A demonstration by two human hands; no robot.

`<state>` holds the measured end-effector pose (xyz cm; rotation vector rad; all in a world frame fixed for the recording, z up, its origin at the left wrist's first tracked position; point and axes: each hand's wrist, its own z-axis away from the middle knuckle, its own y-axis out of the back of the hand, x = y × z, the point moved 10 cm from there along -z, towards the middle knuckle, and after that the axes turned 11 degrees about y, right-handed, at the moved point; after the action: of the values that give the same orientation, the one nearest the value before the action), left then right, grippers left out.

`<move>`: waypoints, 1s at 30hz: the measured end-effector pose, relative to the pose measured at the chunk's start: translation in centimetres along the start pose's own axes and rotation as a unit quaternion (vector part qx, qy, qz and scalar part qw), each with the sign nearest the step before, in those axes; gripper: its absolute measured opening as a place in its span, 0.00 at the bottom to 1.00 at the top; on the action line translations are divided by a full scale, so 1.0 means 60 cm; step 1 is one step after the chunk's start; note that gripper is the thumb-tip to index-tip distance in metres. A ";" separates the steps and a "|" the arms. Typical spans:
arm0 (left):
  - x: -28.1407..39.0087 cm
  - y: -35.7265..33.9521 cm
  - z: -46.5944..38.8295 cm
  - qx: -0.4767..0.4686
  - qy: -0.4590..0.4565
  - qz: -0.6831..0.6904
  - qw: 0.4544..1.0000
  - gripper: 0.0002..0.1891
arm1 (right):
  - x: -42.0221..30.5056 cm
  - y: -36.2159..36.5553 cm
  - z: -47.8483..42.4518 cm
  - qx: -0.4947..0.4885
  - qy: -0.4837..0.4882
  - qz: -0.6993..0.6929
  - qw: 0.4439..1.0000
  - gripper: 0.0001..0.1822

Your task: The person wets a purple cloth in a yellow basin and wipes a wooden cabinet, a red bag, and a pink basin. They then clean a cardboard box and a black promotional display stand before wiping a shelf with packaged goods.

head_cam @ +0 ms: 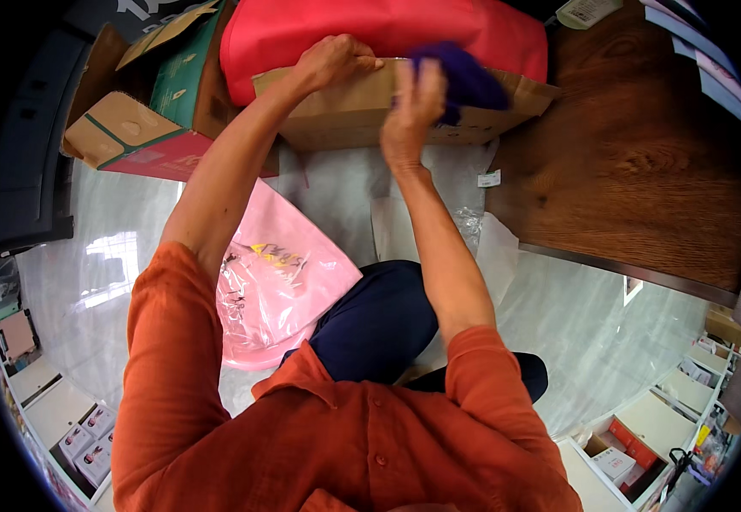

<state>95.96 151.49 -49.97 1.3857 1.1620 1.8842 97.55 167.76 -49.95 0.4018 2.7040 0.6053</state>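
Observation:
My left hand (338, 62) grips the top edge of a cardboard box (338, 118) in front of me. Blurred by motion, my right hand (416, 96) holds a purple cloth (463, 77) above the right part of that edge. Behind the edge lies a large red fabric item (370, 29); whether it rests inside the box cannot be told. A flat pink package in clear plastic (281, 281) lies on the floor beside my knee, bearing handwriting.
An opened green and red carton (153, 131) stands at the left. A dark wood-grain surface (639, 166) with a metal edge is at the right. White drawers (655, 416) holding small boxes line the lower right, with similar ones at the lower left. Thin clear plastic lies on the floor.

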 end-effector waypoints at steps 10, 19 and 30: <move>0.029 -0.007 0.024 -0.021 -0.019 0.161 0.987 0.14 | 0.156 0.124 -0.056 0.030 -0.100 0.008 0.995 0.36; 0.105 0.049 0.206 0.223 -0.124 0.124 0.959 0.11 | -0.040 0.073 -0.142 -0.045 0.073 -0.154 0.984 0.30; 0.016 0.064 0.220 0.274 -0.028 -0.040 0.960 0.25 | 0.229 0.137 -0.131 -0.072 -0.125 0.099 0.985 0.27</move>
<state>108.33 154.72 -44.76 1.6252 1.7704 1.5114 83.74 176.79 -43.18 0.6667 2.3823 0.7450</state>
